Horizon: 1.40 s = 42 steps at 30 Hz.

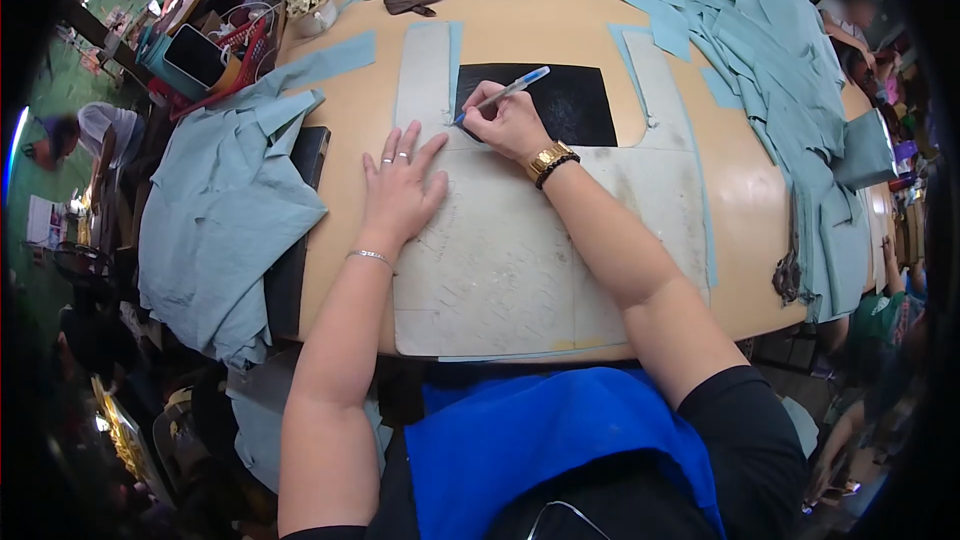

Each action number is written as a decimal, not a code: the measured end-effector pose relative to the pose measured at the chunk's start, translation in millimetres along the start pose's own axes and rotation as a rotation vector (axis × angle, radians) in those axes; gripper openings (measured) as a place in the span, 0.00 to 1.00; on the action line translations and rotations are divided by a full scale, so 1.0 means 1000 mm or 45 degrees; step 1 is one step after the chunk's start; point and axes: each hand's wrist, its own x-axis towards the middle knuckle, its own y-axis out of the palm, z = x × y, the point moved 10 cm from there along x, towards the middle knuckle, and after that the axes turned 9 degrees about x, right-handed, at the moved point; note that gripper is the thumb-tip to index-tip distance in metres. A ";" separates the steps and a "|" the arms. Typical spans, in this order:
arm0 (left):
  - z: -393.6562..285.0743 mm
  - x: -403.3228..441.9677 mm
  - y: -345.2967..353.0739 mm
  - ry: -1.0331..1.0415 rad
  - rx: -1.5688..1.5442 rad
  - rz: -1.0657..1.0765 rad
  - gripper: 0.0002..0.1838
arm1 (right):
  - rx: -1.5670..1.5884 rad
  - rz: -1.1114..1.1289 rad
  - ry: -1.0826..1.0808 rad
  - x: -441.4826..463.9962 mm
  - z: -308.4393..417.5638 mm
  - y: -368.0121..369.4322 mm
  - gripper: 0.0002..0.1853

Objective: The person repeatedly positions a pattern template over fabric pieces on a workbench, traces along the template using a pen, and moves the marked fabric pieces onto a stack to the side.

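One pen (pixel 528 78) is sitting clamped between the fingers of the right hand (pixel 512 128), its tip showing just left of them by a pale notched template's (pixel 490 250) inner edge; the left hand (pixel 402 190) is resting, fingers spread, across its left edge.

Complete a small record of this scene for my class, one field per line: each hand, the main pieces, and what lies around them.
Left hand: spread across the template's left edge
Right hand: grip closed on a pen, tip at the notch's left inner edge
Template: pale, stained, notched on its far side
Under template: blue-green cloth, showing along its edges
In notch: black sheet
Left side: cloth heap
Right side: long cloth pile
Surface: wood-toned table
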 end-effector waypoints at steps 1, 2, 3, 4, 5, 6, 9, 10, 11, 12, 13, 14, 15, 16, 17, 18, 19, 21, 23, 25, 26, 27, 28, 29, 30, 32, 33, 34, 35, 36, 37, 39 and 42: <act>0.000 0.000 -0.001 0.000 -0.011 -0.011 0.28 | -0.023 -0.003 -0.115 -0.001 0.009 0.002 0.08; 0.000 -0.001 -0.002 0.000 -0.022 -0.020 0.28 | -0.026 0.011 -0.111 -0.001 0.008 0.004 0.08; -0.001 -0.001 -0.003 0.002 -0.034 -0.028 0.28 | -0.029 0.023 -0.106 -0.002 0.008 0.004 0.08; -0.001 -0.002 -0.003 0.001 -0.034 -0.026 0.28 | -0.032 0.033 -0.102 -0.002 0.008 0.005 0.08; -0.001 -0.001 -0.003 0.001 -0.034 -0.023 0.28 | -0.036 0.037 -0.141 -0.002 0.008 0.007 0.08; -0.001 -0.001 -0.003 0.002 -0.033 -0.022 0.28 | -0.039 0.041 -0.181 -0.001 0.007 0.009 0.08; 0.000 -0.001 -0.001 -0.001 -0.046 -0.036 0.28 | -0.073 0.059 -0.222 -0.002 0.010 0.011 0.08; -0.001 -0.001 -0.001 -0.001 -0.042 -0.033 0.28 | -0.088 0.066 -0.224 -0.002 0.011 0.010 0.08; 0.000 -0.001 0.000 0.000 -0.035 -0.030 0.28 | -0.124 0.058 -0.199 -0.002 0.011 0.009 0.08; 0.000 -0.001 -0.001 0.001 -0.027 -0.028 0.28 | -0.159 0.051 -0.175 -0.002 0.010 0.007 0.08; 0.001 0.000 -0.002 -0.001 -0.030 -0.023 0.28 | -0.193 0.046 -0.152 -0.001 0.009 0.007 0.08; 0.000 0.000 -0.002 -0.003 -0.033 -0.017 0.28 | -0.152 0.054 -0.187 -0.001 0.010 0.009 0.08; 0.000 -0.001 -0.002 -0.002 -0.037 -0.009 0.28 | -0.112 0.060 -0.220 -0.001 0.010 0.011 0.08; 0.000 -0.001 -0.001 -0.006 -0.038 -0.009 0.29 | -0.072 0.064 -0.253 -0.002 0.013 0.012 0.07; 0.000 -0.001 -0.001 -0.008 -0.039 -0.012 0.29 | -0.106 0.058 -0.233 -0.002 0.012 0.010 0.08; 0.000 -0.001 -0.001 -0.010 -0.038 -0.015 0.29 | -0.139 0.052 -0.215 -0.002 0.012 0.008 0.08; 0.000 0.000 -0.001 -0.009 -0.037 -0.010 0.29 | -0.172 0.046 -0.196 -0.002 0.012 0.007 0.08; 0.000 0.000 -0.001 -0.011 -0.034 0.001 0.29 | -0.101 0.054 -0.244 -0.001 0.010 0.011 0.08; -0.001 0.000 -0.001 -0.018 -0.043 0.007 0.29 | -0.103 0.058 -0.221 -0.002 0.012 0.011 0.08; -0.001 0.000 -0.002 -0.018 -0.042 0.010 0.29 | -0.178 0.057 -0.136 -0.002 0.012 0.008 0.08; -0.001 0.000 -0.002 -0.019 -0.038 0.012 0.28 | -0.159 0.062 -0.168 -0.002 0.013 0.008 0.08; 0.000 0.000 -0.002 -0.020 -0.035 0.015 0.28 | -0.140 0.068 -0.199 -0.001 0.012 0.010 0.08; 0.000 0.000 -0.002 -0.020 -0.037 0.016 0.28 | -0.120 0.074 -0.228 -0.002 0.015 0.011 0.08; -0.001 0.000 -0.003 -0.018 -0.039 0.016 0.28 | -0.155 0.076 -0.176 -0.002 0.011 0.011 0.08; -0.001 0.000 -0.003 -0.016 -0.039 0.015 0.28 | -0.189 0.076 -0.124 -0.001 0.009 0.009 0.08; -0.001 0.000 -0.003 -0.018 -0.038 0.017 0.28 | -0.183 0.070 -0.138 0.000 0.010 0.009 0.08; -0.001 0.000 -0.003 -0.019 -0.038 0.018 0.28 | -0.144 0.063 -0.200 0.000 0.010 0.011 0.08; 0.000 0.000 -0.002 -0.024 -0.047 0.022 0.28 | -0.106 0.054 -0.262 -0.001 0.013 0.011 0.08; -0.001 0.000 -0.002 -0.027 -0.054 0.026 0.28 | -0.120 0.050 -0.212 -0.001 0.008 0.010 0.08; -0.001 0.000 -0.004 -0.030 -0.060 0.028 0.28 | -0.133 0.046 -0.165 -0.001 0.005 0.007 0.08; -0.001 0.000 -0.003 -0.023 -0.055 0.032 0.28 | -0.146 0.042 -0.125 0.000 0.004 0.004 0.08; 0.002 0.001 0.000 -0.011 -0.040 0.027 0.29 | 0.232 -0.155 -0.061 -0.002 -0.007 -0.021 0.08; 0.002 0.001 -0.001 -0.023 -0.028 0.037 0.29 | 0.517 -0.275 -0.066 -0.038 0.008 -0.079 0.11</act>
